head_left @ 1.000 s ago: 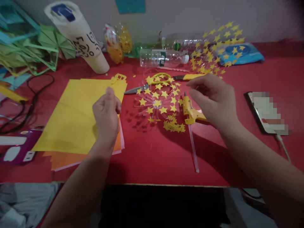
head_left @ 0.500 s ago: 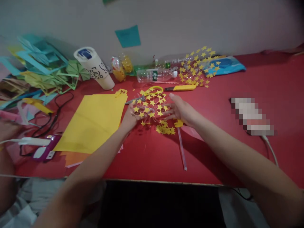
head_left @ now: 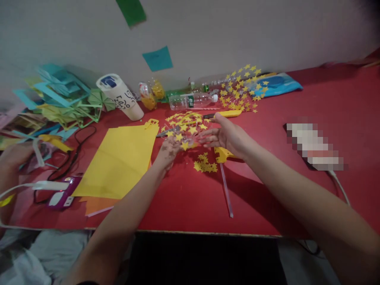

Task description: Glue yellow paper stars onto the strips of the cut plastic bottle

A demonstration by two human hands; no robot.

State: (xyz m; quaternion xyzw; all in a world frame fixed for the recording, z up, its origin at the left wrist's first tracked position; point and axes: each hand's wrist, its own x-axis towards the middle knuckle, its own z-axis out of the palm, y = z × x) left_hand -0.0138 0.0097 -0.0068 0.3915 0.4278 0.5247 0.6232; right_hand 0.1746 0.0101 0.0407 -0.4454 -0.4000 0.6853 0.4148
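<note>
My left hand (head_left: 169,152) is closed at the near left side of a clear plastic piece whose splayed strips carry yellow paper stars (head_left: 185,130). Its fingertips are partly hidden. My right hand (head_left: 230,138) is beside the piece on the right, fingers apart and stretched toward it; whether they touch it I cannot tell. Below lies a small pile of loose yellow stars (head_left: 205,163). A yellow tool like a glue gun (head_left: 224,154) lies under my right hand, with a long clear stick (head_left: 226,190) reaching toward me. Scissors (head_left: 166,133) show partly behind the star piece.
Yellow paper sheets (head_left: 115,166) lie left, beside a purple power strip (head_left: 63,196). Another person's hand (head_left: 18,154) is at far left near a yellow glue gun (head_left: 55,141). Behind stand a white tumbler (head_left: 121,99), a lying bottle (head_left: 181,102), a second star piece (head_left: 243,89) and a cutter (head_left: 231,114).
The star piece has tilted away from me in my left hand. My right hand stays beside it with fingers apart. The view has tipped upward slightly.
</note>
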